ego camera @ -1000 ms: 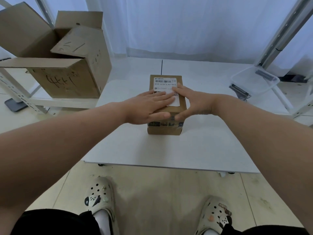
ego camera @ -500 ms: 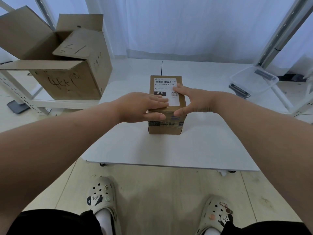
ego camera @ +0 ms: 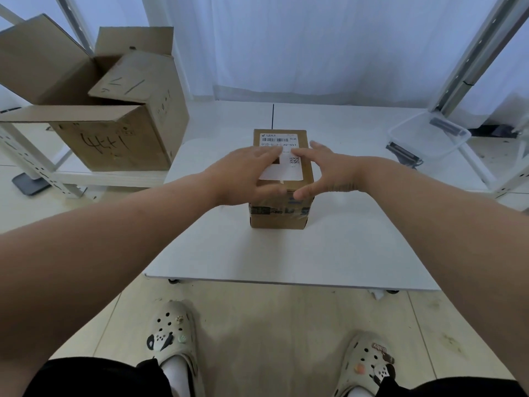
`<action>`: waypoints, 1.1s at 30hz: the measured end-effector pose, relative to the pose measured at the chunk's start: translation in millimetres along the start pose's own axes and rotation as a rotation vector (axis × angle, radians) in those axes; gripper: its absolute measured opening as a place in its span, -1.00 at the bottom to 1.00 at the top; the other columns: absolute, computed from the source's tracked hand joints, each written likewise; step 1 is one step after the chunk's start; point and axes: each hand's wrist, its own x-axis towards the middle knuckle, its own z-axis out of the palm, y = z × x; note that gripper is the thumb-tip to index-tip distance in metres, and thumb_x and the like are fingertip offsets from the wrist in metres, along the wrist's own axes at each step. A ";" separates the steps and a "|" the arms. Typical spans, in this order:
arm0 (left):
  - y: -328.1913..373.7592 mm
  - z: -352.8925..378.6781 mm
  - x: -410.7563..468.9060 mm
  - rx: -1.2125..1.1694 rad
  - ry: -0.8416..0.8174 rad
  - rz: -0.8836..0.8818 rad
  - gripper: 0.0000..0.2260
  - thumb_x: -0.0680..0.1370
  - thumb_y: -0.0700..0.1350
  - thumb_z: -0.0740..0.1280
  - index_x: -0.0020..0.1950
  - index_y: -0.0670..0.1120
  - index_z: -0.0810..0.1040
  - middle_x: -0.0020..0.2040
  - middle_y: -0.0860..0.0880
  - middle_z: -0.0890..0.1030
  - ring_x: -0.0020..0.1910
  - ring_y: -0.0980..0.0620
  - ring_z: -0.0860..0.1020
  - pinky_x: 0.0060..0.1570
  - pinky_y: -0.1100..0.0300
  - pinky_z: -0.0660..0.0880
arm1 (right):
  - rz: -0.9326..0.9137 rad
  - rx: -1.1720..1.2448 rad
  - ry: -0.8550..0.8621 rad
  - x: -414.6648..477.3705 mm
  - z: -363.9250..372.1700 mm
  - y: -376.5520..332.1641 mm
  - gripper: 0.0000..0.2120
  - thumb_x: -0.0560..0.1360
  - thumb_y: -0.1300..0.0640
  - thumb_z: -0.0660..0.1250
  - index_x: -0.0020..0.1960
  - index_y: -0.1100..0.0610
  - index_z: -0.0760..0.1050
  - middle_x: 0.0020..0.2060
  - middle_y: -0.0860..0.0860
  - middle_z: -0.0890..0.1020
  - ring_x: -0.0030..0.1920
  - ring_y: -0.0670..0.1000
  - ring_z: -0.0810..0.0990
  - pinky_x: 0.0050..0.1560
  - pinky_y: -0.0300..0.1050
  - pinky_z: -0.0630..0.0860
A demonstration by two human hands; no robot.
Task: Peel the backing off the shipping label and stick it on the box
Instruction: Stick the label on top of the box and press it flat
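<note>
Atop box (ego camera: 277,220), label (ego camera: 287,175) flat (left hand (ego camera: 244,173) pressing)

The shipping label (ego camera: 289,171) on top of the box (ego camera: 279,220) shows a barcode, a QR code and a number "010-0…551", its middle hidden. The open carton (ego camera: 114,143) at ten o'clock bears handwriting like "4+1". The clog (ego camera: 369,361) at five o'clock says "Baby".

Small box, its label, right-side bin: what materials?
Small box: brown cardboard, matte, folded edges; glossy tape wrinkles across its front. Label: white paper, printed barcode, matte; coating unclear. Bin: transparent plastic, probably rigid, table visible through its walls.
</note>
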 end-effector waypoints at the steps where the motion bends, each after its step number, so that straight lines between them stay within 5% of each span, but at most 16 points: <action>1: 0.0 4.2 2.4 0.076 -0.077 0.008 -0.19 0.48 0.31 0.20 0.55 -0.10 0.00 0.56 -0.08 0.06 0.53 -0.05 0.07 0.46 0.15 -0.02 | -0.001 0.034 -0.007 -0.5 -0.1 0.0 0.02 0.30 -0.12 0.51 0.53 -0.12 -0.08 0.54 -0.07 -0.08 0.53 0.07 0.01 0.48 0.02 0.08; 4: 6.0 16.9 3.1 0.171 -0.147 0.126 -0.12 0.46 0.35 0.16 0.55 -0.10 -0.16 0.57 -0.08 -0.12 0.55 0.00 -0.14 0.43 0.22 -0.24 | 0.012 0.094 -0.025 -1.8 0.3 0.3 0.02 0.33 -0.08 0.50 0.52 -0.10 -0.13 0.53 -0.03 0.08 0.49 0.09 0.15 0.42 -0.05 0.15; 7: 10.3 16.4 -0.2 0.147 -0.132 0.223 -0.21 0.52 0.28 0.16 0.55 -0.08 -0.13 0.57 -0.04 -0.08 0.55 0.05 -0.10 0.42 0.27 -0.22 | 0.023 0.094 -0.018 -2.7 0.2 1.3 0.01 0.35 -0.05 0.49 0.53 -0.09 -0.15 0.53 -0.02 0.09 0.49 0.10 0.15 0.41 -0.06 0.16; 9: 11.5 11.2 -6.8 0.131 -0.126 0.304 -0.36 0.56 0.20 0.12 0.55 -0.04 0.02 0.56 -0.01 0.06 0.53 0.04 0.06 0.48 0.16 0.03 | 0.031 0.102 -0.024 -2.0 0.8 1.5 0.03 0.34 -0.05 0.50 0.53 -0.09 -0.17 0.53 -0.03 0.09 0.49 0.09 0.15 0.41 -0.05 0.16; 11: 13.0 5.8 -15.2 0.047 -0.025 0.365 -0.52 0.58 0.14 0.06 0.45 -0.01 0.33 0.45 0.01 0.37 0.38 -0.01 0.40 0.27 0.02 0.42 | 0.039 0.102 -0.036 -1.8 1.6 1.5 0.05 0.34 -0.07 0.49 0.52 -0.10 -0.22 0.53 -0.04 0.09 0.49 0.08 0.14 0.42 -0.05 0.15; 14: 19.4 -1.6 -11.6 -0.188 0.188 0.209 -0.56 0.56 0.13 0.07 0.26 -0.06 0.54 0.23 -0.02 0.58 0.17 -0.03 0.54 0.13 0.06 0.47 | 0.052 0.113 -0.059 -2.1 1.9 2.5 0.06 0.37 -0.11 0.46 0.52 -0.11 -0.29 0.54 -0.03 0.08 0.51 0.06 0.11 0.39 -0.09 0.14; 16: 18.4 -0.4 1.4 -0.089 0.152 0.074 -0.48 0.57 0.18 0.14 0.42 -0.10 0.36 0.42 -0.06 0.40 0.38 -0.05 0.37 0.33 0.11 0.26 | 0.058 0.118 -0.066 -2.9 2.0 2.3 0.08 0.36 -0.13 0.45 0.51 -0.09 -0.31 0.53 -0.02 0.09 0.50 0.06 0.12 0.39 -0.09 0.16; 18: 15.2 7.5 9.7 0.119 -0.051 0.027 -0.21 0.50 0.32 0.13 0.54 -0.14 0.01 0.57 -0.10 0.04 0.53 -0.05 0.06 0.46 0.13 -0.02 | 0.061 0.117 -0.056 -2.8 2.2 2.2 0.11 0.34 -0.15 0.46 0.51 -0.06 -0.33 0.53 -0.03 0.09 0.50 0.06 0.12 0.42 -0.08 0.15; 21: 10.2 17.2 10.2 0.166 -0.177 0.098 -0.07 0.43 0.40 0.13 0.54 -0.12 -0.20 0.57 -0.09 -0.19 0.54 0.02 -0.18 0.43 0.21 -0.26 | 0.043 0.092 -0.036 -2.6 2.8 2.4 0.10 0.35 -0.13 0.46 0.52 -0.01 -0.31 0.54 -0.03 0.06 0.51 0.04 0.10 0.44 -0.10 0.11; 26: 9.0 12.7 5.0 0.125 -0.190 0.246 -0.18 0.48 0.30 0.17 0.55 -0.08 -0.12 0.57 -0.03 -0.08 0.54 0.06 -0.11 0.40 0.30 -0.24 | 0.029 0.043 -0.007 -1.5 2.4 3.2 0.13 0.31 -0.14 0.49 0.53 0.01 -0.27 0.54 -0.02 0.08 0.51 0.03 0.11 0.44 -0.10 0.13; 30: 8.6 -1.3 3.0 -0.139 -0.137 0.147 -0.45 0.54 0.20 0.13 0.47 -0.02 0.25 0.47 0.00 0.32 0.43 0.00 0.28 0.30 0.26 0.18 | 0.026 0.018 0.001 0.1 2.7 2.8 0.15 0.27 -0.20 0.50 0.54 -0.02 -0.24 0.53 -0.04 0.12 0.50 0.05 0.14 0.47 -0.02 0.15; 33: 4.3 -2.8 4.2 -0.047 -0.123 0.055 -0.44 0.58 0.19 -0.05 0.53 -0.03 0.12 0.54 -0.02 0.17 0.51 0.00 0.13 0.45 0.14 0.07 | 0.029 0.055 0.000 0.2 2.5 3.3 0.14 0.26 -0.18 0.52 0.53 -0.03 -0.20 0.52 -0.05 0.14 0.49 0.05 0.16 0.47 0.02 0.17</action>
